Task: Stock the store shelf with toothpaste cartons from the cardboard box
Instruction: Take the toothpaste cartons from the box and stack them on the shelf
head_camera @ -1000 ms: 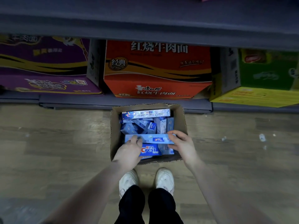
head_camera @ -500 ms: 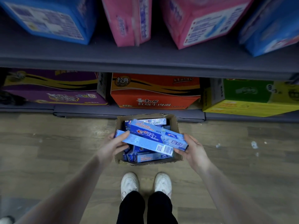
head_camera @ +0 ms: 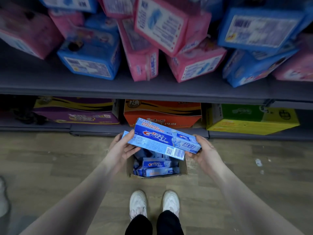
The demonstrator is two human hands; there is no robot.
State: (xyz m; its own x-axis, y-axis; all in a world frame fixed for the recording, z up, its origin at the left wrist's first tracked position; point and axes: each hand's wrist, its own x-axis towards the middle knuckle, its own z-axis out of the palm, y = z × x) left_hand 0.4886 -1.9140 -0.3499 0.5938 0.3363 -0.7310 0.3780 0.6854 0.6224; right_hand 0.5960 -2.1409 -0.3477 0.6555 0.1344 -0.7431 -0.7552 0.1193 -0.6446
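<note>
Two stacked cartons (head_camera: pixel 166 139) are hanging between the hands above the box (head_camera: pixel 183 167), the left hand (head_camera: pixel 121 150) curling its fingers and thumb round their left end and the right hand (head_camera: pixel 204 152) gripping their right end. More cartons are lying in the box, which is sitting on the wood floor (head_camera: pixel 50 167) before the white shoes (head_camera: pixel 153 203), while the grey shelf (head_camera: pixel 135 89) ahead is carrying pink and blue packs (head_camera: pixel 144 53).

Two hands, the left hand (head_camera: pixel 122 150) and the right hand (head_camera: pixel 205 150), hold two blue toothpaste cartons (head_camera: pixel 166 138). One cardboard box (head_camera: pixel 184 165) sits at 6 o'clock from them, with more inside, too jumbled to count. Three big boxes (head_camera: pixel 162 112) line the bottom shelf. Two white shoes (head_camera: pixel 138 203).
</note>
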